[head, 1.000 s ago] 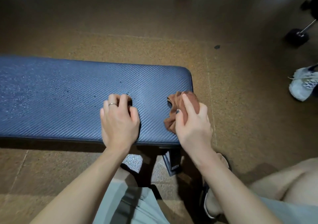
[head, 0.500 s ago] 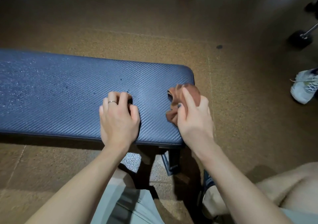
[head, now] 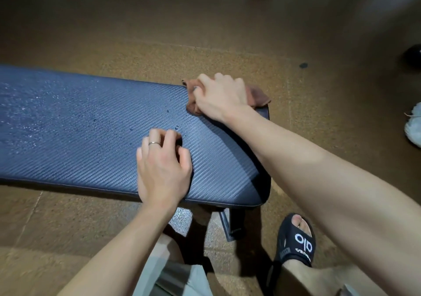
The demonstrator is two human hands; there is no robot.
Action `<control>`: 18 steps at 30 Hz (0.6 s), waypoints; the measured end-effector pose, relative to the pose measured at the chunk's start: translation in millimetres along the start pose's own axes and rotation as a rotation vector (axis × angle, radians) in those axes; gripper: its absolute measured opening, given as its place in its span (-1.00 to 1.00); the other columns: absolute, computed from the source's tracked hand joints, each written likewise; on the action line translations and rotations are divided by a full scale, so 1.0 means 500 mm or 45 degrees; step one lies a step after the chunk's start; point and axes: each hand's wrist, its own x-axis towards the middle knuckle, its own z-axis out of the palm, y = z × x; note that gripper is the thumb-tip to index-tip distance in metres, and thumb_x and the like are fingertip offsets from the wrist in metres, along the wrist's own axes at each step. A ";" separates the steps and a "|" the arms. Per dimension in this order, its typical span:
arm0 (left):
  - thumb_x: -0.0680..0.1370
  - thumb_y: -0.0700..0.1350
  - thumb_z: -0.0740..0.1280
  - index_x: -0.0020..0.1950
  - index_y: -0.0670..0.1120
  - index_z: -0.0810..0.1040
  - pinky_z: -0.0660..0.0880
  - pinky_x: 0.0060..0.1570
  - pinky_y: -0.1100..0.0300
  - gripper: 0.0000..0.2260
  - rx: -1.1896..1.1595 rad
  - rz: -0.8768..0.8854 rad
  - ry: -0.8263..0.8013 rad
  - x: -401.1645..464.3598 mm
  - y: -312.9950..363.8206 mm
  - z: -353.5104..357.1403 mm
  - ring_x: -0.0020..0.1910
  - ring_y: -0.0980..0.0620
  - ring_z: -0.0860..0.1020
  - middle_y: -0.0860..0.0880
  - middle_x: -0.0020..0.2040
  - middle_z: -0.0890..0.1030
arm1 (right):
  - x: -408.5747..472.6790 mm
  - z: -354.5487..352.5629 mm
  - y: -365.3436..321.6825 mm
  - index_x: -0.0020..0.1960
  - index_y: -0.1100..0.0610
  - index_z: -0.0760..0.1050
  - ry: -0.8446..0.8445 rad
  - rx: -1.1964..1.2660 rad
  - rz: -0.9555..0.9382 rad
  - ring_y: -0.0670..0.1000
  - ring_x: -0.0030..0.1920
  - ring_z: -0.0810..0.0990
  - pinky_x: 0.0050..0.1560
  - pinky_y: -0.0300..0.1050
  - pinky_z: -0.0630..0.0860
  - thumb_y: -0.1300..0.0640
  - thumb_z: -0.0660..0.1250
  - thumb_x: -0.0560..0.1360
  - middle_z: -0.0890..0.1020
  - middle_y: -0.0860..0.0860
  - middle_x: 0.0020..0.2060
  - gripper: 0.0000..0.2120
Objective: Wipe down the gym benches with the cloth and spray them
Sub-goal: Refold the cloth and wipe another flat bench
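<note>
Our right hand (head: 219, 95), fingers curled, grips the brown cloth (head: 257, 95), which we have slid from the bench's (head: 68, 125) near edge to its far end corner. Our left hand (head: 163, 166) stays knuckled on the wet pad, fingers bent, holding nothing.

right grip (head: 219, 95) outstretched and clenched, left grip (head: 163, 161) curled, knuckles down
</note>
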 end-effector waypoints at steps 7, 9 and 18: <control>0.52 -0.12 0.25 0.09 -0.10 0.57 0.35 0.02 -0.10 -0.81 -0.027 0.031 -0.008 -0.002 -0.007 -0.005 -0.04 -0.18 0.44 -0.12 0.06 0.49 | -0.013 -0.003 0.045 0.34 -0.16 0.43 0.021 0.079 -0.127 0.17 0.20 0.56 0.17 0.14 0.36 -0.21 0.02 0.63 0.60 0.08 0.13 -0.62; 0.52 -0.12 0.24 0.09 -0.10 0.56 0.36 0.04 -0.08 -0.80 -0.039 0.044 -0.019 -0.003 -0.010 -0.009 -0.03 -0.16 0.44 -0.10 0.07 0.49 | -0.038 -0.010 0.088 0.35 -0.17 0.43 0.058 0.099 -0.043 0.16 0.19 0.56 0.18 0.14 0.38 -0.21 0.02 0.63 0.59 0.07 0.11 -0.62; 0.52 -0.12 0.26 0.07 -0.10 0.55 0.34 0.04 -0.08 -0.83 0.002 0.001 -0.014 -0.003 -0.001 0.001 -0.03 -0.17 0.43 -0.12 0.06 0.50 | -0.340 0.049 0.079 0.52 -0.24 0.29 0.303 0.712 0.588 0.13 0.21 0.47 0.31 0.01 0.43 -0.06 0.19 0.66 0.38 0.08 0.24 -0.56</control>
